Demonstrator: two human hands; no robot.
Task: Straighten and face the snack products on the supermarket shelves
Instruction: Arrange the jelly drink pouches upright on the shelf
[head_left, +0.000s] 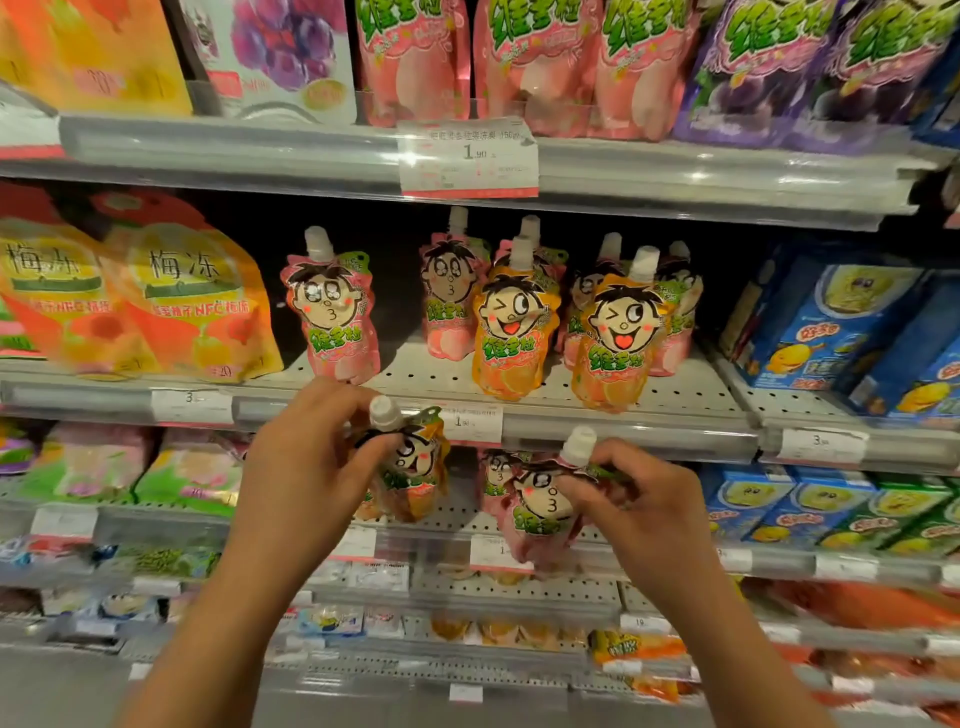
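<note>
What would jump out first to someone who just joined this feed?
The two hands in the foreground, each holding a spouted jelly pouch in front of the shelves: the left hand grips an orange pouch, the right hand a pink pouch. Behind them, on the middle shelf, a lone pink pouch stands apart, left of a tighter cluster of pink and orange ones.

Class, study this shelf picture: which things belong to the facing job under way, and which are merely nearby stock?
In the job:
left hand holding orange spouted jelly pouch
right hand holding pink spouted jelly pouch
pink and orange cartoon-face pouches standing on perforated grey shelf

Nearby:
blue cardboard snack boxes
yellow-orange plum jelly bags
white price tag
</note>
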